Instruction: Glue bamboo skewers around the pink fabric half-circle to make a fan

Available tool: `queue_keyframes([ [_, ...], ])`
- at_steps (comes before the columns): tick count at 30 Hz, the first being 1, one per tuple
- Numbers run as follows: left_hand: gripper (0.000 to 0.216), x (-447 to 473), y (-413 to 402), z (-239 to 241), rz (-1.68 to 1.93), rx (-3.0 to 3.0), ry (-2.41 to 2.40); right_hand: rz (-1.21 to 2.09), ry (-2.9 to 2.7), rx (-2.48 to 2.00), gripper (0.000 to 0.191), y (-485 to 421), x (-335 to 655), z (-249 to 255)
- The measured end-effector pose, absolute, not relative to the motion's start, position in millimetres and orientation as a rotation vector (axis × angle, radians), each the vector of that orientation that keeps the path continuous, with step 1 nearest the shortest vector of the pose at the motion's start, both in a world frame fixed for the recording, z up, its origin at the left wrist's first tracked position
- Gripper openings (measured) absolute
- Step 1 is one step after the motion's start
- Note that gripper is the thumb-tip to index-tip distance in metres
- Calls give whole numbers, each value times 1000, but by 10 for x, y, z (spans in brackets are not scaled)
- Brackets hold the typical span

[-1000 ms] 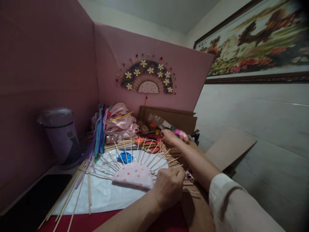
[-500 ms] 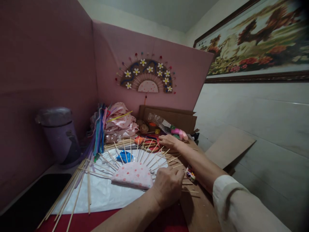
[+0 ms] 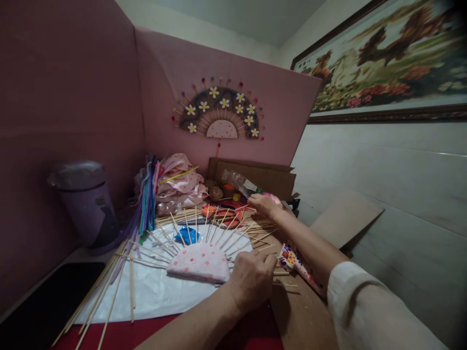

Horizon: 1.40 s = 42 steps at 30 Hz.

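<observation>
The half-made stick fan [image 3: 200, 253] lies at the lower centre of the frame, flat on a white sheet [image 3: 153, 291] spread on the table [image 3: 302, 321]. The left hand [image 3: 251, 281] is set against the fan's right-hand edge, just right of the pink dotted half-round pad [image 3: 200, 261]; its fingers [image 3: 268, 261] are curled in, seemingly pinched on the butt end of one wooden skewer, though the grip itself is hidden by the knuckles. From those fingers the skewers [image 3: 237, 238] run up and to the left, their long axes radiating outward from the pad like spokes toward the middle of the frame.

The right hand [image 3: 265, 205] is stretched farther away, to the centre right, above the fan's far tips and beside an orange-handled pair of scissors [image 3: 222, 214] and a clear packet [image 3: 239, 182]. Whether its fingers are closed on anything cannot be told. The left hand is thus the nearer to the fan's hub, the right the nearer to the supplies.

The fan is seen as a pale pink semicircle dotted red, with thin bare skewers fanned around its curved side. Loose skewers [image 3: 109, 287] lie at its lower left. A finished fan [image 3: 219, 114] hangs on the pink board at upper centre.
</observation>
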<state>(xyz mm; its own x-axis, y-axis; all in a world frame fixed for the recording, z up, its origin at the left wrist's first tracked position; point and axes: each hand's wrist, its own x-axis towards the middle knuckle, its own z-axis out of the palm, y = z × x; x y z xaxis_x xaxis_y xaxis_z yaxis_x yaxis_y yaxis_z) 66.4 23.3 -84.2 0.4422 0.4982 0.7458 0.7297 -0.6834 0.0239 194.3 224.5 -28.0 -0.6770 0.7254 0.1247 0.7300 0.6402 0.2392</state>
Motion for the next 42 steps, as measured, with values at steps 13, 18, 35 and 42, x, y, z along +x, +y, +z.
queue_keyframes([
  [13,13,668,235,-866,-1093,-2405,-1076,-252,-2886,-1195,13,2327,1684,-472],
  [18,11,664,245,-862,-1097,-2422,-1078,-352,-2977,-1046,14,2293,1706,-430],
  [35,10,651,232,-845,-1050,-2445,-1113,-745,-2980,-899,19,2409,1766,-365],
  [42,8,648,236,-839,-1046,-2468,-1136,-757,-3058,-871,17,2397,1854,-377],
])
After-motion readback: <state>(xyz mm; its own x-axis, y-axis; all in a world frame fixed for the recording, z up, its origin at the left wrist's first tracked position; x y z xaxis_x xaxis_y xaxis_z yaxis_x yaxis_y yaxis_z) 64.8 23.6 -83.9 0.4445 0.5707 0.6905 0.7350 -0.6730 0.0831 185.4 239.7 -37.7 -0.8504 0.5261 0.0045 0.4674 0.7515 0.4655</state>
